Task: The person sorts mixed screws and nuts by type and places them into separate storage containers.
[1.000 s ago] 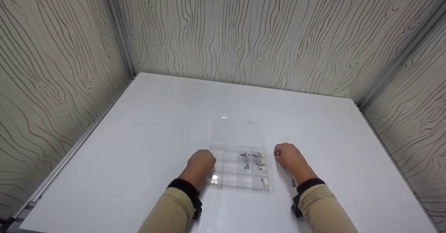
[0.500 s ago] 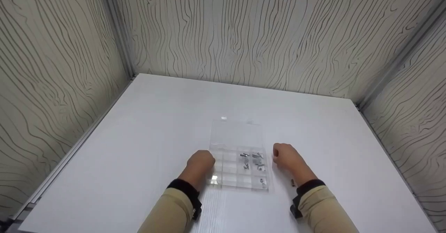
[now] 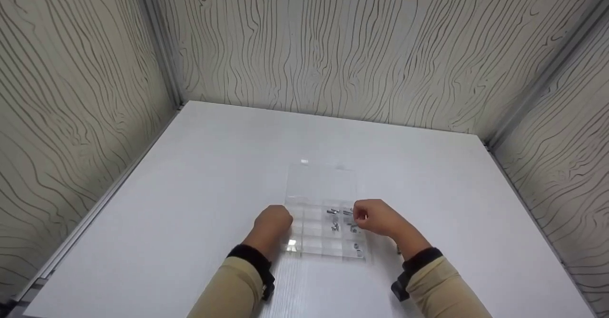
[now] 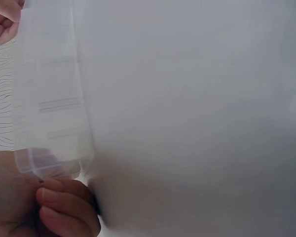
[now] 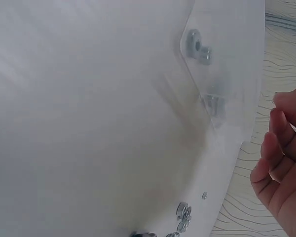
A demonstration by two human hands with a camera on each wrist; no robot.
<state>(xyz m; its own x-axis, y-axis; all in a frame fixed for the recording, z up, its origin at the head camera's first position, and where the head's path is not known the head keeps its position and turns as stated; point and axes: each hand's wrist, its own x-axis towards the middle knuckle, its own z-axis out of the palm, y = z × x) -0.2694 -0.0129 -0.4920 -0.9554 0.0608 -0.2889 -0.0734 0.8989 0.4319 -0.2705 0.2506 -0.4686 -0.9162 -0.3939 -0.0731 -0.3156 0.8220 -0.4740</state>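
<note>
A clear plastic compartment box (image 3: pixel 328 255) lies on the white table with its lid (image 3: pixel 321 180) folded back. Small metal fasteners (image 3: pixel 334 226) sit in its right-hand compartments; those to the left look bare. At the box's left side, my left hand (image 3: pixel 273 223) grips the edge, and the left wrist view shows curled fingers (image 4: pixel 69 207) at a box corner. My right hand (image 3: pixel 378 217) is over the right side of the box, thumb and forefinger meeting in a ring. In the right wrist view its fingers (image 5: pixel 271 148) are bent; I cannot tell whether they pinch something small.
Several loose metal fasteners (image 5: pixel 183 217) lie on the table right of the box, with a tiny one (image 5: pixel 204 195) nearby. In the head view, the right wrist partly hides them. Wood-grain panels (image 3: pixel 314 46) stand behind and beside the white table (image 3: pixel 228 151).
My right hand has moved left from beside the box to over its right compartments, covering some fasteners. My left hand has stayed at the left edge.
</note>
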